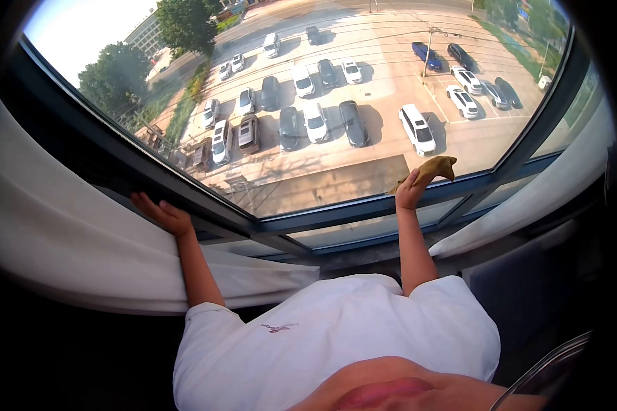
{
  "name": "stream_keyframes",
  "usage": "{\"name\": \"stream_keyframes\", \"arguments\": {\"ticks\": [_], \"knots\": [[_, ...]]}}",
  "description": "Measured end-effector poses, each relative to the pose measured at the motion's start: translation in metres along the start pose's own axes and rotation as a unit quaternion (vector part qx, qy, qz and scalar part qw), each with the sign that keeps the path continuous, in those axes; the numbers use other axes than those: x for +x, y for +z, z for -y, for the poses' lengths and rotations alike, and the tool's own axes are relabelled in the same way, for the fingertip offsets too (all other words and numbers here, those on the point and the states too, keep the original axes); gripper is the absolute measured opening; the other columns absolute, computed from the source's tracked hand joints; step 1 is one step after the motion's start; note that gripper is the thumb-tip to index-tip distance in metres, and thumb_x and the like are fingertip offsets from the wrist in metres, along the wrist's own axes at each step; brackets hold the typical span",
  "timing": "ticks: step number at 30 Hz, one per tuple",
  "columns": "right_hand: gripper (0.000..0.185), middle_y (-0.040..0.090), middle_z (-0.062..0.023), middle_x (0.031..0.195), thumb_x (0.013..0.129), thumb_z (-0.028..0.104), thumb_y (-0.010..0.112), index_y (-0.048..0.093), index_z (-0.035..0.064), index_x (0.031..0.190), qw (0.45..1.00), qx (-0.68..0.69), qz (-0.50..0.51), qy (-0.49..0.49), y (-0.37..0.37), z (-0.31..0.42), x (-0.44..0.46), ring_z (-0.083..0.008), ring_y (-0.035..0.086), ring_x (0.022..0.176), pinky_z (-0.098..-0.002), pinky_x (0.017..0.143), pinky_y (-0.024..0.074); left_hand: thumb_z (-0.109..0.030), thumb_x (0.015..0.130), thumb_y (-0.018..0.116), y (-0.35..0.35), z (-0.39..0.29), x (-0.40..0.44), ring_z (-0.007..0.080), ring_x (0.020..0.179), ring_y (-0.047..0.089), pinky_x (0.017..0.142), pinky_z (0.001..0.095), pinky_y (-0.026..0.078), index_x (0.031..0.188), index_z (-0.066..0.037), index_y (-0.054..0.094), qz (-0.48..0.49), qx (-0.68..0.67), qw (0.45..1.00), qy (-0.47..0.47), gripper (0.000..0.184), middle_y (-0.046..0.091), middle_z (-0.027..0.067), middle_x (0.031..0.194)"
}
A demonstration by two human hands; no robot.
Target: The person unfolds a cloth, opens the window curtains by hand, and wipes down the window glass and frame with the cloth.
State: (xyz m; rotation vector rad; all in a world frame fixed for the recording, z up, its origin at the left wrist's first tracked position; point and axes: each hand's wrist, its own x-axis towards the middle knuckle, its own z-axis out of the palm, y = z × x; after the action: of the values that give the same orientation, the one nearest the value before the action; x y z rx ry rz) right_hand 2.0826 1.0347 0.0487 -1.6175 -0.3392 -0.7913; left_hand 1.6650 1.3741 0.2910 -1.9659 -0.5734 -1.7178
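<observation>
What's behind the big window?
Behind the window: a parking lot, cars and trees. The brown cloth and right hand cover one bit, so what's there can't be seen.

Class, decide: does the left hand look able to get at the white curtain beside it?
Probably yes: the left hand, by the dark window frame, looks open, and the white curtain hangs right next to it with nothing visible between.

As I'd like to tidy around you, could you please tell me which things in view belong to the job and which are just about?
Seemingly in the job:
brown cloth, in the right hand
window pane beyond it

Just about:
white curtains, the left one beside the open left hand
parked cars outside
</observation>
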Motion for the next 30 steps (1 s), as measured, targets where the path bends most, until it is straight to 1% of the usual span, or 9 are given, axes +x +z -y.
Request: {"name": "stream_keyframes", "arguments": {"ticks": [6, 8, 9, 12, 14, 16, 19, 22, 30], "knots": [[0.059, 0.025, -0.0327, 0.155, 0.103, 0.029, 0.044, 0.031, -0.0069, 0.148, 0.98, -0.005, 0.066, -0.186, 0.008, 0.04, 0.003, -0.0537, 0.016, 0.145, -0.0632, 0.117, 0.0107, -0.014, 0.106, 0.034, 0.002, 0.005, -0.004, 0.0448, 0.146, 0.027, 0.118, 0.053, 0.023, 0.146, 0.008, 0.036, -0.001, -0.005, 1.0, -0.007, 0.046, 0.03, 0.0283, 0.156], [0.056, 0.033, -0.0312, 0.152, 0.099, 0.032, 0.048, 0.046, -0.0058, 0.141, 0.95, -0.025, 0.139, -0.278, 0.016, 0.056, -0.011, -0.0532, 0.019, 0.145, -0.0687, 0.113, 0.0137, -0.014, 0.106, 0.034, 0.001, 0.006, -0.005, 0.0447, 0.146, 0.027, 0.118, 0.0528, 0.024, 0.146, 0.008, 0.036, 0.002, -0.003, 1.0, -0.006, 0.046, 0.029, 0.0286, 0.156], [0.049, 0.041, -0.0275, 0.146, 0.095, 0.03, 0.053, 0.056, -0.0028, 0.131, 0.924, -0.01, 0.156, -0.35, 0.023, 0.062, -0.021, -0.052, 0.028, 0.141, -0.0699, 0.11, 0.0192, -0.013, 0.106, 0.034, 0.001, 0.006, -0.005, 0.0446, 0.146, 0.027, 0.118, 0.0525, 0.024, 0.147, 0.008, 0.035, 0.003, 0.0, 1.0, -0.004, 0.046, 0.028, 0.0288, 0.156], [0.037, 0.06, -0.0042, 0.127, 0.091, 0.032, 0.064, 0.065, 0.0124, 0.122, 0.847, 0.011, 0.291, -0.444, 0.027, 0.084, -0.05, -0.028, 0.049, 0.127, -0.0524, 0.112, 0.0276, -0.013, 0.106, 0.033, 0.001, 0.005, -0.004, 0.0447, 0.146, 0.027, 0.118, 0.0524, 0.024, 0.147, 0.008, 0.035, 0.01, 0.005, 1.0, -0.009, 0.046, 0.027, 0.0291, 0.157], [0.051, 0.054, -0.0056, 0.141, 0.094, 0.031, 0.061, 0.053, 0.0139, 0.142, 0.783, 0.06, 0.386, -0.484, 0.03, 0.095, -0.063, -0.0238, 0.048, 0.134, -0.0453, 0.112, 0.0339, -0.014, 0.106, 0.033, 0.002, 0.005, -0.004, 0.0448, 0.146, 0.026, 0.118, 0.0526, 0.023, 0.147, 0.008, 0.034, 0.011, 0.003, 1.0, -0.014, 0.046, 0.027, 0.0291, 0.157], [0.056, 0.045, -0.0087, 0.151, 0.098, 0.027, 0.054, 0.04, 0.0133, 0.15, 0.661, 0.045, 0.565, -0.492, 0.035, 0.111, -0.061, -0.0253, 0.046, 0.138, -0.0419, 0.114, 0.0349, -0.015, 0.106, 0.033, 0.001, 0.006, -0.005, 0.0447, 0.146, 0.025, 0.119, 0.0527, 0.022, 0.147, 0.008, 0.034, 0.013, -0.001, 1.0, -0.018, 0.047, 0.027, 0.0289, 0.157], [0.055, 0.038, -0.0128, 0.155, 0.102, 0.021, 0.045, 0.032, 0.011, 0.154, 0.599, 0.193, 0.637, -0.446, 0.058, 0.102, -0.093, -0.0283, 0.043, 0.139, -0.0403, 0.117, 0.0325, -0.015, 0.106, 0.033, 0.0, 0.004, -0.002, 0.0443, 0.147, 0.024, 0.119, 0.053, 0.021, 0.148, 0.007, 0.034, 0.015, -0.006, 1.0, -0.013, 0.047, 0.027, 0.0282, 0.157], [0.051, 0.04, -0.0159, 0.153, 0.102, 0.016, 0.041, 0.033, 0.0081, 0.152, 0.547, 0.171, 0.678, -0.46, 0.081, 0.104, -0.133, -0.0301, 0.043, 0.139, -0.0397, 0.118, 0.0315, -0.015, 0.106, 0.032, 0.002, 0.007, -0.005, 0.0439, 0.147, 0.024, 0.12, 0.0531, 0.02, 0.148, 0.006, 0.034, 0.014, -0.008, 1.0, -0.018, 0.047, 0.027, 0.0275, 0.157], [0.051, 0.054, -0.0222, 0.136, 0.098, 0.019, 0.052, 0.042, -0.0016, 0.143, 0.532, 0.262, 0.714, -0.371, 0.132, 0.126, -0.222, -0.0381, 0.05, 0.128, -0.0451, 0.112, 0.0344, -0.019, 0.107, 0.033, 0.003, 0.009, -0.008, 0.0439, 0.147, 0.023, 0.119, 0.0534, 0.02, 0.148, 0.006, 0.034, 0.017, -0.013, 0.999, -0.024, 0.048, 0.027, 0.0269, 0.157]]}}
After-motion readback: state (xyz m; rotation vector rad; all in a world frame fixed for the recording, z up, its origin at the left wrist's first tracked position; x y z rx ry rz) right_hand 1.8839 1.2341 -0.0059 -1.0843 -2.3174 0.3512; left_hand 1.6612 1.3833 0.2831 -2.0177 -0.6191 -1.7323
